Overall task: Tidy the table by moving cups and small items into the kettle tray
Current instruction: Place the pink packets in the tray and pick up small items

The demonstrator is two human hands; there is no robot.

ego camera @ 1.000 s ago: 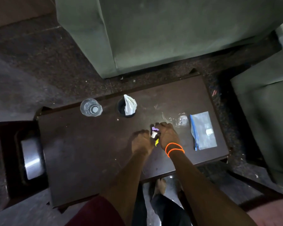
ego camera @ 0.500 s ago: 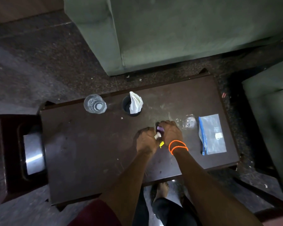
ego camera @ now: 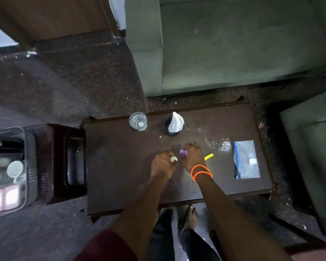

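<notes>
Over the middle of the dark wooden table, my left hand is closed on a small white item. Just to its right, my right hand, with orange bands on the wrist, is closed on a small purple item. A yellow strip lies on the table beside my right hand. A clear glass and a black cup with white tissue in it stand at the far edge. The kettle tray sits to the left with a white cup in it.
A clear plastic wrapper and a blue-edged zip bag lie on the table's right side. A green sofa stands behind the table and another seat to its right. A low dark stand joins table and tray.
My hands have drawn slightly apart, the left with the white item and the right with the purple one. The yellow strip now lies on the table. The view has shifted left, showing the tray.
</notes>
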